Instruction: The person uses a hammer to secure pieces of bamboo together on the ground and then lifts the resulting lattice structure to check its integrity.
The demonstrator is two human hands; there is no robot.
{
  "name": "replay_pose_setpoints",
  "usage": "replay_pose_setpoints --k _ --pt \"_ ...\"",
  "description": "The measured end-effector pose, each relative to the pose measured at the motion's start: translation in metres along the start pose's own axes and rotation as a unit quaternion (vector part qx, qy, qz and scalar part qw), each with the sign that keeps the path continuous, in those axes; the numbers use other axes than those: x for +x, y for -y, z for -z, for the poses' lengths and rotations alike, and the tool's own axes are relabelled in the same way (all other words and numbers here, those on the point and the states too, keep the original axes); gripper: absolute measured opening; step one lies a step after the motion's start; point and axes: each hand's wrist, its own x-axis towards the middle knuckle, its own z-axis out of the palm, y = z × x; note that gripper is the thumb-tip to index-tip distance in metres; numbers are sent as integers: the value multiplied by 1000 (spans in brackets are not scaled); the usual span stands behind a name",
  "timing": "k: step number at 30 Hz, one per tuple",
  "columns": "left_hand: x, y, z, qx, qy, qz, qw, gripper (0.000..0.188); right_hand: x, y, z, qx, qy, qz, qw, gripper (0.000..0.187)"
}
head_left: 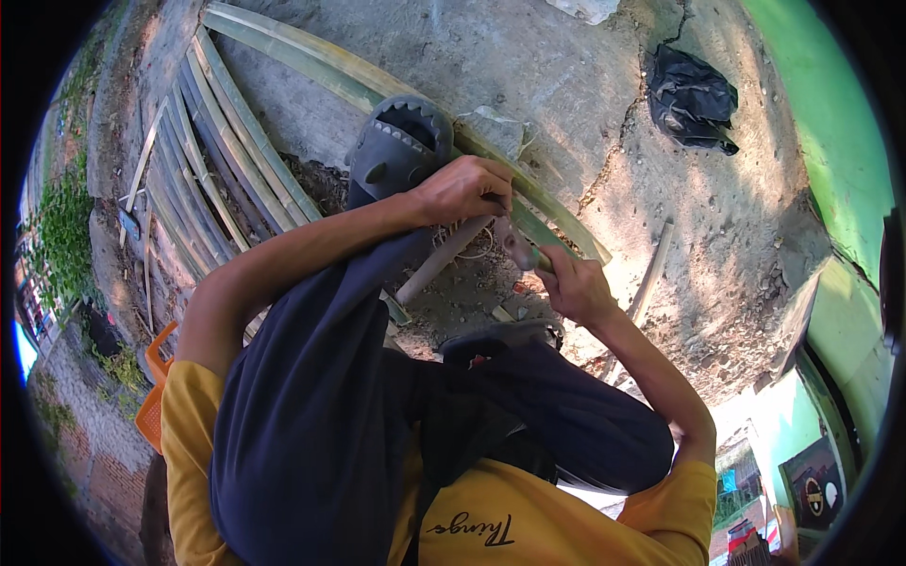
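Just below the grey slipper [389, 151], the left grip [462, 191] curls inward, its hold impossible to tell. Right of the slipper, the right grip [578, 288] wraps a partly green tool [542, 260]; a pale stick [439, 262] slants below the slipper.

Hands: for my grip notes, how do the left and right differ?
The left hand is beside the grey shark-faced slipper; the right hand is farther from it. The right hand visibly grips a partly green tool; the left hand's hold is unclear. Both are bare and curled.
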Motion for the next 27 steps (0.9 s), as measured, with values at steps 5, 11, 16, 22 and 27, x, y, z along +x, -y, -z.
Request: replay_pose_setpoints --k 5,11,16,22,27 --pt "0 0 0 -3 12 0 1000 11 1 2 2 20 -47 34 998 25" --pt "0 0 0 11 -6 -25 1000 11 3 1 4 -50 33 -45 997 22" --pt "2 0 1 18 -2 -30 999 11 4 -3 2 -63 58 -99 991 27" --pt "1 -1 2 -5 10 -8 1000 12 3 -4 3 -27 -9 54 998 22" --pt "1 0 2 12 21 -4 1000 10 4 -4 4 -39 14 -12 999 22"
